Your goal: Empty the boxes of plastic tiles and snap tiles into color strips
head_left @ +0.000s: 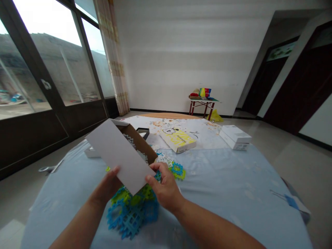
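Observation:
In the middle of the head view, a white cardboard box is tilted, one smooth white panel facing me. Its brown inside wall shows behind, with small whitish pieces within. My left hand holds the panel's lower left edge, thumb on the white face. With thumb and fingers, my right hand pinches the right corner. Beneath the box and between my forearms lies a pile of blue and green plastic interlocking building pieces. The fingers behind the panel are partly hidden.
Past my right hand lie more blue and green pieces and white lattice pieces. A yellow-and-white box sits mid-table, with a white box farther right. A small black tray stands behind the tilted box. Blue cloth covers the table.

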Demonstrator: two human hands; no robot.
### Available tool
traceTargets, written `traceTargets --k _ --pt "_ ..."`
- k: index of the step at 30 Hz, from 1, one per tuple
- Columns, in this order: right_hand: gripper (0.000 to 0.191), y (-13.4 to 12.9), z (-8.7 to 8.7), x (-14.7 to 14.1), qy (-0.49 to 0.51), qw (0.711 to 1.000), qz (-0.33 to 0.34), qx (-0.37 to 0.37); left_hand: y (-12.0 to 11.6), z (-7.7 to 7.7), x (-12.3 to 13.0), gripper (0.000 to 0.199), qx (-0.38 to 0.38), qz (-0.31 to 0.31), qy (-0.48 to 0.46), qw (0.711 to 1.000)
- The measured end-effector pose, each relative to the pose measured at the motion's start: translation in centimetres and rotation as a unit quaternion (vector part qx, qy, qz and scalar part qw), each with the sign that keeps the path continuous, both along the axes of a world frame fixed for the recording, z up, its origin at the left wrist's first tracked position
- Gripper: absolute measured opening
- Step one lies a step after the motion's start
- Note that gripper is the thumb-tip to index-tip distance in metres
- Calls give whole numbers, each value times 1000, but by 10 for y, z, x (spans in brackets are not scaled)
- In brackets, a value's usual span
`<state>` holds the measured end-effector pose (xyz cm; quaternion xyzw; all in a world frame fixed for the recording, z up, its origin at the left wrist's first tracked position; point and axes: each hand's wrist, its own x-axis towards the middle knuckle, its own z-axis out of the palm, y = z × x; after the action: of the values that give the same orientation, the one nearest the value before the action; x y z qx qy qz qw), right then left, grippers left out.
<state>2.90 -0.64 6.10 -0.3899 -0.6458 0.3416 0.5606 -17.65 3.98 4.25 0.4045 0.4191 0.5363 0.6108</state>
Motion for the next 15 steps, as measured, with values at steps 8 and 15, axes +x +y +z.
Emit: traceTargets --k 8,15 --pt "19 0 4 -5 49 998 34 -29 2 13 -7 86 47 48 31 997" --pt "20 2 3 -5 104 991 66 -52 6 14 -9 92 76 -7 67 995"
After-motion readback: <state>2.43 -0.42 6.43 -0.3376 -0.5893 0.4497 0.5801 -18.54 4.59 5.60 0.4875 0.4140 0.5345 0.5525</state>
